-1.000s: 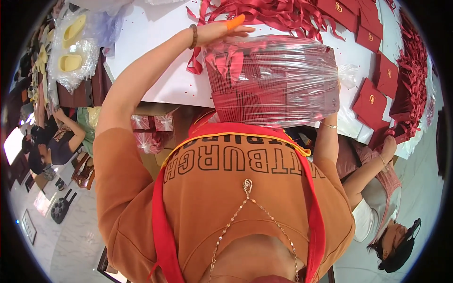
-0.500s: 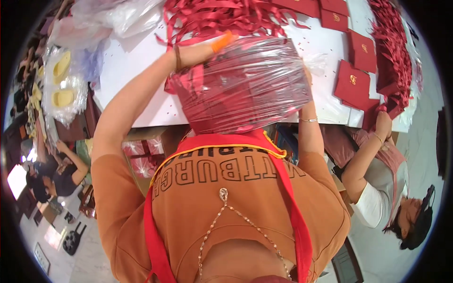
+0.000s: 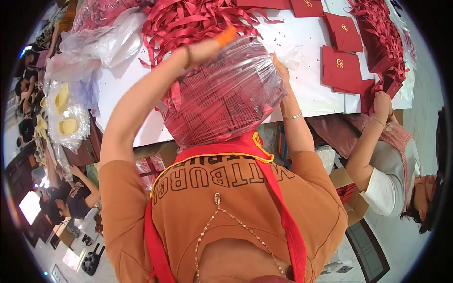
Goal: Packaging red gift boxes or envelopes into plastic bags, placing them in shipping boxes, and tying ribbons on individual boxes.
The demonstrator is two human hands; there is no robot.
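A bundle of red flat pieces in clear plastic wrap stands tilted against my red apron, at the table's near edge. My right hand grips its right side, thumb and fingers partly hidden by the plastic. Above the bundle's far left corner is my left hand, smeared by motion, with orange coverings on its fingertips. Whether those fingers hold the wrap cannot be made out. A tangled heap of red ribbons lies just beyond the bundle.
Red gift bags with gold emblems lie on the white table to the right, beside a long ribbon-topped row. A co-worker's hands work there. Clear plastic bags and wrapped yellow slippers are at left.
My left hand has shifted slightly and blurs over the bundle's corner. The bundle has tilted, its right side higher, and my right hand has moved with it. The whole view has shifted a little.
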